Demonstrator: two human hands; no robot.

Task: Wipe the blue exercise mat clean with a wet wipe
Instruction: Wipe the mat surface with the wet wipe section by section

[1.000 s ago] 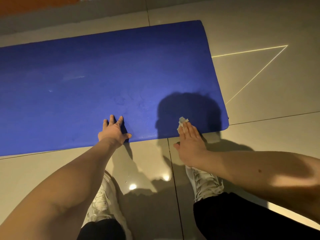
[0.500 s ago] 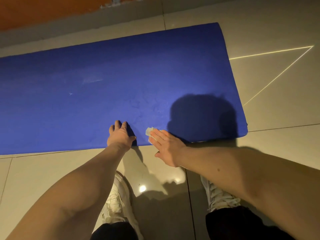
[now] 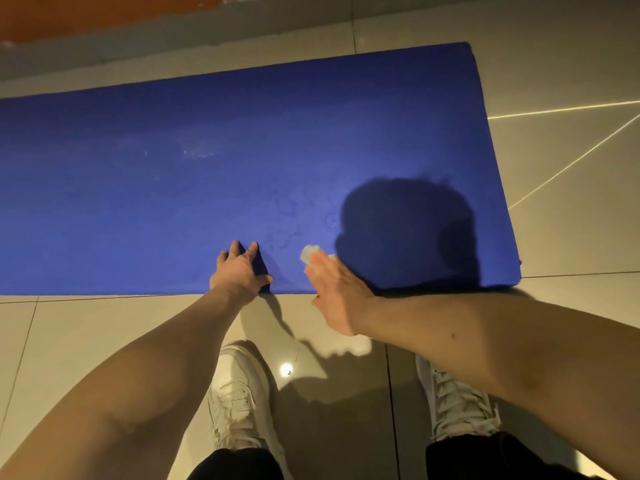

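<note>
Noted blue mat [image 3: 173, 188] flat on tiled floor [image 3: 86, 341], across middle of frame. Cut off at left edge, right end fully in view. Found lower right of mat darkened by large shadow [image 3: 408, 230]; cannot make out surface there. Marked pale smear [image 3: 199, 153] on mat, left of centre, and faint squiggled traces [image 3: 291, 209] just above hands.

Logged left hand [image 3: 239, 271] at mat's lower edge, centre of frame: palm down, fingers spread and straight, pressing mat, holding nothing. Logged right hand [image 3: 337, 289] just right of it, motion-blurred: fingers stretched flat over wet wipe [image 3: 309, 253], pressing it onto mat. Saw only a small pale wad of wipe past fingertips, rest hidden under hand. Cannot tell thumb position through blur.

Counted one mat, one wipe, two hands, two white laced shoes: left shoe [image 3: 239, 393] whole, right shoe [image 3: 457, 407] partly covered by right forearm [image 3: 485, 341]. Trouser hems [image 3: 235, 465] cut off at bottom edge. Unable to read any marking on shoes; too dim.

Noted orange band [image 3: 86, 15] at upper left, two thin bright lines [image 3: 561, 109] on floor at right, one round glare spot [image 3: 286, 369] between shoes.
</note>
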